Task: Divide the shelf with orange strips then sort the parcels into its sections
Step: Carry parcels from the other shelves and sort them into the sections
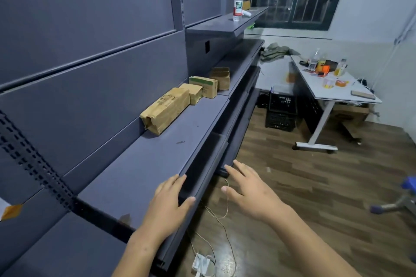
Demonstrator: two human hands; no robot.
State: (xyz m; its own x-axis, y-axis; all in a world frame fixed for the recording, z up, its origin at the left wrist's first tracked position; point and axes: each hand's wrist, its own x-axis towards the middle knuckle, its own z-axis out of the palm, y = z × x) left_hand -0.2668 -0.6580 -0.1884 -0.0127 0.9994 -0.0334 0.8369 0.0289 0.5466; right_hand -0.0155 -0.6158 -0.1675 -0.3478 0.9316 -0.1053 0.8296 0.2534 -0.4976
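Note:
A dark grey metal shelf (139, 164) runs from near left to far right. Several parcels stand along its back: a long brown paper-wrapped parcel (165, 110), a smaller tan box (193, 93), a green-and-tan box (204, 86) and an open cardboard box (221, 77). My left hand (170, 200) rests with straight fingers on the shelf's front edge. My right hand (245, 186) hovers in front of the shelf with fingers spread and holds nothing. Orange tape rolls (341, 83) lie on the white table far right.
A plastic bottle (237, 2) stands on the higher shelf. The white table (326, 94) carries bottles and clutter. Black crates (280, 114) sit on the wooden floor under it. A white charger and cable (202, 263) lie on the floor below my hands.

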